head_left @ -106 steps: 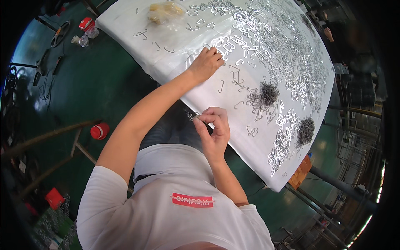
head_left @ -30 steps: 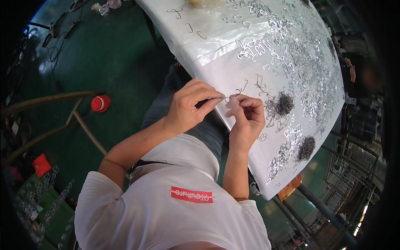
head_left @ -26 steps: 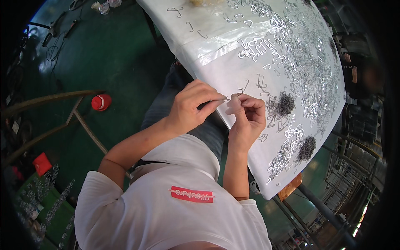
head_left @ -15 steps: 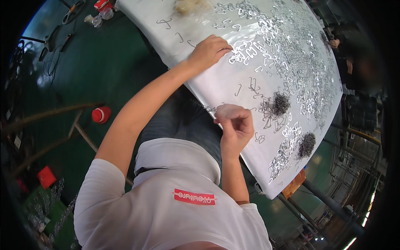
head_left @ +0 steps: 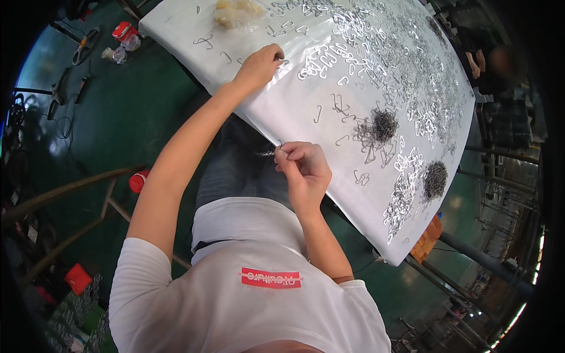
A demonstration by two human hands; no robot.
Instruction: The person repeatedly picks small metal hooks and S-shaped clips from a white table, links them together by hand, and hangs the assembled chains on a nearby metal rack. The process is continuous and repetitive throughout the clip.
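Note:
My left hand (head_left: pixel 259 67) is over the near side of the white-covered table (head_left: pixel 282 115), left of the bright hooks. Its thumb and fingers are pinched together, and a small shiny metal hook (head_left: pixel 284 61) shows at their tips. At the table's near edge, my right hand (head_left: pixel 307 170) pinches a thin dark wire hook (head_left: pixel 279 143). A short string of small metal pieces (head_left: pixel 266 154) sticks out left from those fingertips, over my lap; how it joins the hook is too small to tell. Bright S-shaped and C-shaped hooks (head_left: pixel 321 62) lie loose beyond my left hand.
Tangled dark wire hooks (head_left: pixel 385 125) form a heap on the right, with another dark heap (head_left: pixel 435 179) farther right. A clear plastic bag (head_left: pixel 235 13) lies at the far left. Across the table are another person's hands (head_left: pixel 475 63). A wooden frame (head_left: pixel 109 197) stands on the left.
My left hand has drawn back leftward from the bright hooks, bringing a small hook in its pinch. My right hand has turned, so its pinched hook and metal string show more plainly.

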